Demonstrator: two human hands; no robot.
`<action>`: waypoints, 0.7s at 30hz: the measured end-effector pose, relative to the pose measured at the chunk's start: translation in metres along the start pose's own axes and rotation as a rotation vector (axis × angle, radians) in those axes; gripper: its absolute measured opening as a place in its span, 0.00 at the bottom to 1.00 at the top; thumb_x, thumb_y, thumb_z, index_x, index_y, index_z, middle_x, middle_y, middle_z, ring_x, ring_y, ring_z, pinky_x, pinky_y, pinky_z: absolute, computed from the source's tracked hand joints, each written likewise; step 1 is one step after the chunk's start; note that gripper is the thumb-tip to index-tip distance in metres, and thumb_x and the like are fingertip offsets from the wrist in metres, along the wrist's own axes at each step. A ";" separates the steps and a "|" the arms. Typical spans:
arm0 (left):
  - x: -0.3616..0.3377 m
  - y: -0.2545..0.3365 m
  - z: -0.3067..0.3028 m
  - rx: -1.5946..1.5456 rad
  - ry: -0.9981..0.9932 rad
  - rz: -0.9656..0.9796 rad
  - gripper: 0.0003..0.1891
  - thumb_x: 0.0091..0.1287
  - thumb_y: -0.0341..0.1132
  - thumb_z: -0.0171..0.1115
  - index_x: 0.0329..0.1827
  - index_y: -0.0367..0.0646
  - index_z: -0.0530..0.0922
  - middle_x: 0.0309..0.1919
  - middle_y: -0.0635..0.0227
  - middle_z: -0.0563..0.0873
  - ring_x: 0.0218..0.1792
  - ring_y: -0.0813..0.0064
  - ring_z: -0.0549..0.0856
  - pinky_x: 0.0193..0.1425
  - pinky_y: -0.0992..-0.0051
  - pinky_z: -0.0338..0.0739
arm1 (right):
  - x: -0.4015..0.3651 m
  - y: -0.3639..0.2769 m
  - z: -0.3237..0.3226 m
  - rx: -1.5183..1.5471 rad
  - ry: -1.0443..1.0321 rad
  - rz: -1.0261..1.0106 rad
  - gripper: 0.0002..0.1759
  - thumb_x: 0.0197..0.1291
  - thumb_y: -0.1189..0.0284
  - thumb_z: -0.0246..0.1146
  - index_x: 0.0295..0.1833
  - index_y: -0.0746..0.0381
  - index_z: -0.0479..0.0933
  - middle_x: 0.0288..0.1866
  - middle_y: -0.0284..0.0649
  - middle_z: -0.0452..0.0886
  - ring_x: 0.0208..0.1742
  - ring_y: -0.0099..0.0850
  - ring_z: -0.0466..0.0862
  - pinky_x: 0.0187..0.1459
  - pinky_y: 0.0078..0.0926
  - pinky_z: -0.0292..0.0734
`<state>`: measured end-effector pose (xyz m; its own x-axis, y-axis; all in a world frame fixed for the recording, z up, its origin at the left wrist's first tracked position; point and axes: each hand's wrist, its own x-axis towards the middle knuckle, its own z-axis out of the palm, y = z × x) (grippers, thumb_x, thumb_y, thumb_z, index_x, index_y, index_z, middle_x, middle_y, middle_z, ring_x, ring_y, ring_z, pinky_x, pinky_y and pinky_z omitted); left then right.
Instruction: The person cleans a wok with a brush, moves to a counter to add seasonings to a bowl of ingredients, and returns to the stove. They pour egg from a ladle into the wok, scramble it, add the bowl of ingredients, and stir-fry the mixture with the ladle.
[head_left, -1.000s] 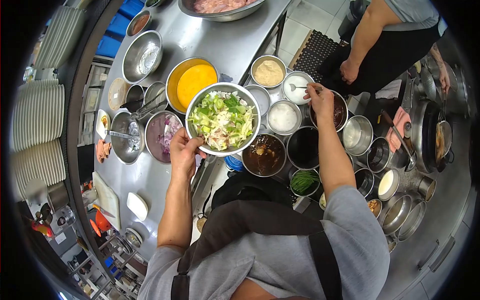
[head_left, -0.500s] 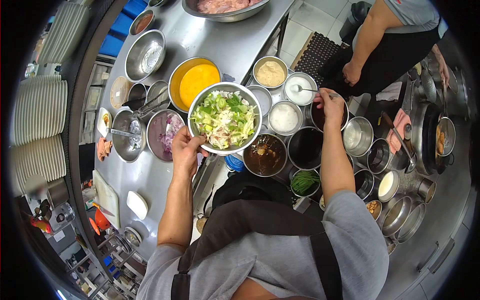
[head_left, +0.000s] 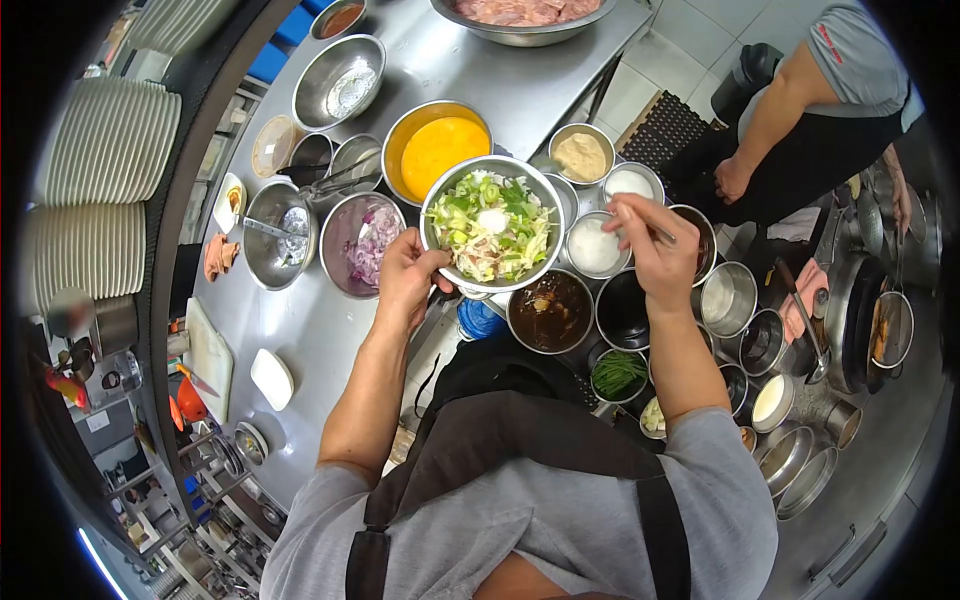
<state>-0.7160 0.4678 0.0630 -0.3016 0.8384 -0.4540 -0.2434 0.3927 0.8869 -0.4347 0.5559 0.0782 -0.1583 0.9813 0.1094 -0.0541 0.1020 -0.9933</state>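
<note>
My left hand (head_left: 411, 277) grips the rim of a metal bowl (head_left: 436, 242) of chopped greens and pale shreds (head_left: 515, 225). A small white heap (head_left: 491, 221) lies on the greens. My right hand (head_left: 655, 250) is raised over the pots to the right, its fingers closed on a thin utensil (head_left: 660, 234), mostly hidden by the hand. Just beneath and left of it is a pot of white granules (head_left: 596, 245). Behind its fingers stands another pot of white contents (head_left: 634, 181). The bowl partly covers a pot of yellow liquid (head_left: 440, 150).
Left are a bowl of chopped onion (head_left: 368, 240), metal bowls with utensils and a cutting board (head_left: 209, 360). Pots of brown liquid (head_left: 550, 311) and green stalks (head_left: 619, 376) stand below. A co-worker (head_left: 790, 120) stands at upper right beside the stove. Stacked plates (head_left: 110, 140) line the far left.
My right hand has drawn back from the upper white pot with the utensil. A white heap now lies on the greens. The view has shifted, and the bowl appears further right.
</note>
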 end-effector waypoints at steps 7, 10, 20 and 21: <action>-0.019 0.003 -0.040 -0.086 0.100 0.110 0.05 0.55 0.20 0.58 0.33 0.36 0.72 0.30 0.60 0.83 0.22 0.76 0.81 0.18 0.81 0.76 | 0.021 0.089 0.013 -0.335 -0.016 0.192 0.11 0.62 0.74 0.60 0.43 0.70 0.81 0.28 0.42 0.84 0.27 0.24 0.85 0.26 0.19 0.75; -0.026 0.004 -0.058 -0.083 0.158 0.137 0.05 0.55 0.20 0.58 0.32 0.36 0.72 0.30 0.60 0.82 0.22 0.76 0.80 0.17 0.81 0.76 | 0.018 0.132 0.030 -0.342 -0.080 0.175 0.11 0.62 0.72 0.59 0.42 0.69 0.80 0.25 0.44 0.84 0.26 0.29 0.85 0.28 0.26 0.76; -0.042 0.005 -0.076 -0.090 0.248 0.124 0.05 0.53 0.19 0.57 0.32 0.36 0.72 0.30 0.60 0.82 0.23 0.76 0.80 0.17 0.81 0.76 | 0.031 0.153 0.038 -0.567 -0.114 0.188 0.14 0.62 0.67 0.57 0.41 0.66 0.82 0.21 0.45 0.83 0.26 0.37 0.85 0.34 0.31 0.77; -0.042 0.004 -0.076 -0.092 0.248 0.119 0.06 0.53 0.19 0.57 0.32 0.36 0.72 0.30 0.60 0.82 0.23 0.76 0.80 0.17 0.81 0.76 | 0.031 0.155 0.037 -0.551 -0.107 0.213 0.14 0.62 0.67 0.57 0.41 0.66 0.82 0.22 0.45 0.83 0.26 0.37 0.85 0.34 0.31 0.77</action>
<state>-0.7742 0.4058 0.0794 -0.5462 0.7544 -0.3640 -0.2716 0.2516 0.9290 -0.4842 0.5961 -0.0713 -0.2097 0.9705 -0.1192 0.5040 0.0029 -0.8637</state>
